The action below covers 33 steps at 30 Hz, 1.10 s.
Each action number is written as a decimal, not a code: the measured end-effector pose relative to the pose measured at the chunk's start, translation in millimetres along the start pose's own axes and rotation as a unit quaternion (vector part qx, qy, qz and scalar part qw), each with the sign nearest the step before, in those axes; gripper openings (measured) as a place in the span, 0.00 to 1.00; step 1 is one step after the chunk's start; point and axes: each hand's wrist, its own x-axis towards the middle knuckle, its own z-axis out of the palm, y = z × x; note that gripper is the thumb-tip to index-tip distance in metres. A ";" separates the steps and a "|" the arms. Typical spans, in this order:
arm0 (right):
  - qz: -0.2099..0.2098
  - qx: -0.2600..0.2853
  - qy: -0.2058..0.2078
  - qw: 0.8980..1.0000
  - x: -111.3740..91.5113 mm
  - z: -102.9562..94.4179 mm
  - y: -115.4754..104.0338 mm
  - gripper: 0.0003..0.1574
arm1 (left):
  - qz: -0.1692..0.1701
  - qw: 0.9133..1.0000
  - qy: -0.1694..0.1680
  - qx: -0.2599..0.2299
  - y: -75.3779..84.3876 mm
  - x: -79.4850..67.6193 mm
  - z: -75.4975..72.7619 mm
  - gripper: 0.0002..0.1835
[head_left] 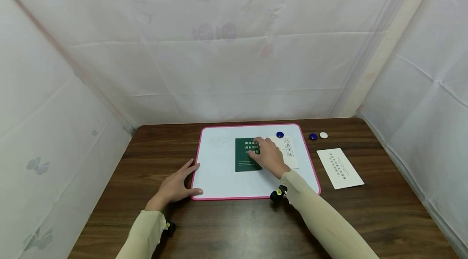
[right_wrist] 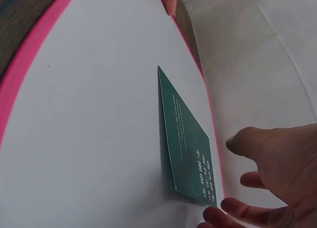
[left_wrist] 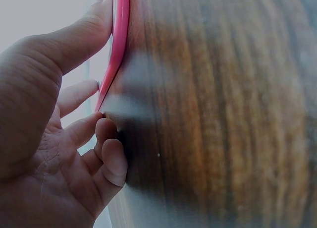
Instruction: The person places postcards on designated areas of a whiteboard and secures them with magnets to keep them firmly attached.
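A whiteboard with a pink rim lies on the wooden table. My left hand is at its lower left corner, fingers spread along the rim; in the left wrist view the thumb rests against the pink edge. Over the board, my right hand reaches across the right side of a green card with white characters. The right wrist view shows its loosely bent fingers beside the green card's edge, with the thumb raised. Partly under that hand is a white card, a blue round magnet at its top.
Right of the board, another blue magnet and a white magnet sit near the table's back. A second white card with printed characters lies in front of them. White sheeting surrounds the wooden table behind and at both sides.
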 end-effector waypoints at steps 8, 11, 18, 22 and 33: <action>-0.016 0.035 -0.009 0.999 0.4 -1.5 6.1 0.34 | -0.002 1.000 0.001 0.000 -0.4 -0.7 0.3 0.52; -0.029 0.048 -0.012 0.998 1.2 -3.1 8.0 0.34 | -0.003 1.000 0.001 -0.001 0.0 -1.0 0.1 0.52; -0.063 0.088 -0.026 0.994 3.8 -10.3 15.1 0.35 | 0.000 1.000 0.003 -0.005 1.0 -1.0 -0.4 0.52; -0.072 0.098 -0.039 0.992 3.6 -15.8 21.0 0.36 | 0.000 1.000 0.003 -0.008 1.2 -1.1 -0.4 0.52; -0.115 0.089 -0.029 0.989 3.9 -35.9 44.2 0.39 | -0.001 1.000 0.001 -0.006 2.6 0.2 -0.1 0.52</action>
